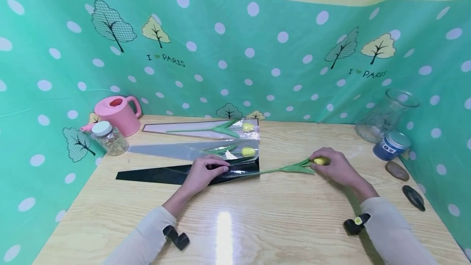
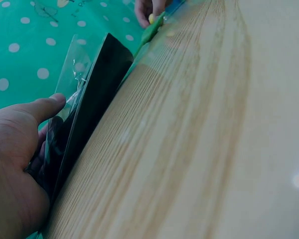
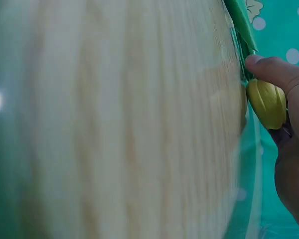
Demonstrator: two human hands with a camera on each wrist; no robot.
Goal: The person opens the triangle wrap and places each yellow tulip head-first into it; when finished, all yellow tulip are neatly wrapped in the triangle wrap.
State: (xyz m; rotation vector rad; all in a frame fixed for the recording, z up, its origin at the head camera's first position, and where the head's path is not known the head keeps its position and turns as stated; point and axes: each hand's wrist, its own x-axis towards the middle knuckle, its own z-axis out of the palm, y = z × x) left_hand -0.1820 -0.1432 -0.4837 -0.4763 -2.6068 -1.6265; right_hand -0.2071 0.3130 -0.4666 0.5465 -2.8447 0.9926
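My right hand [image 1: 335,167] pinches a yellow artificial tulip [image 1: 297,169] just below its bloom [image 3: 267,103]. The green stem runs left, and its lower part lies at the mouth of a black flower sleeve [image 1: 147,175], seemingly inside it. With thumb and fingers my left hand [image 1: 203,174] holds that sleeve near its wide end. In the left wrist view its clear front film [image 2: 72,69] stands apart from the black back at the mouth. Above it lie a grey-blue sleeve [image 1: 158,149] and a pale sleeve with a dark border [image 1: 158,128], each with a yellow tulip in it.
A pink watering can [image 1: 123,120] and a jar with a pale lid [image 1: 111,139] stand at the back left. On the right are a glass vase [image 1: 382,115], a blue jar [image 1: 391,146], a brown stone [image 1: 397,171] and a black stone [image 1: 413,198]. A dotted green cloth hangs behind.
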